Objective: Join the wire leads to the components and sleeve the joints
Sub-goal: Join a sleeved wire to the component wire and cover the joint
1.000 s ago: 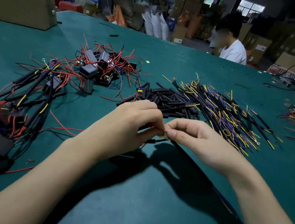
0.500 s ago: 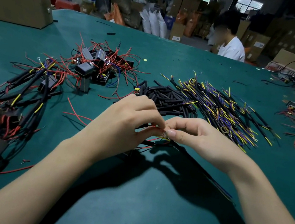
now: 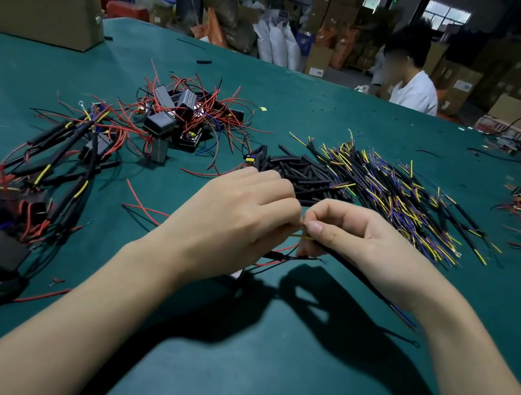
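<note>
From the head camera we see both hands meeting just above the green tabletop point(image 3: 305, 389). Our left hand point(image 3: 237, 224) has its fingers curled, fingertips pinching something thin at the meeting point; what exactly lies under them is hidden. Our right hand point(image 3: 359, 239) is curled too, thumb and forefinger pinching the yellow wire lead point(image 3: 302, 236) where it leaves a black sleeved lead point(image 3: 360, 277) that trails back under the right wrist. Red and black wires hang below the left hand, and the component they belong to is mostly covered by it.

Against the pictures half a second and a second ago, the hands sit a little closer to us and the pinch point looks tighter; the loose red wire point(image 3: 140, 200) to the left of the left hand has stayed where it was half a second ago. The piles have not moved.

For room: the near half of the tabletop in front of our forearms is bare cloth. Just beyond the hands lies the pile of black sleeves point(image 3: 304, 177), touching the spread of yellow and purple leads point(image 3: 402, 194) to its right. The pile of components with red wires point(image 3: 175, 119) sits farther left, and finished assemblies point(image 3: 10, 188) crowd the left edge. A cardboard box point(image 3: 35, 4) stands at the far left corner; another person in white point(image 3: 413, 92) sits past the far edge.
</note>
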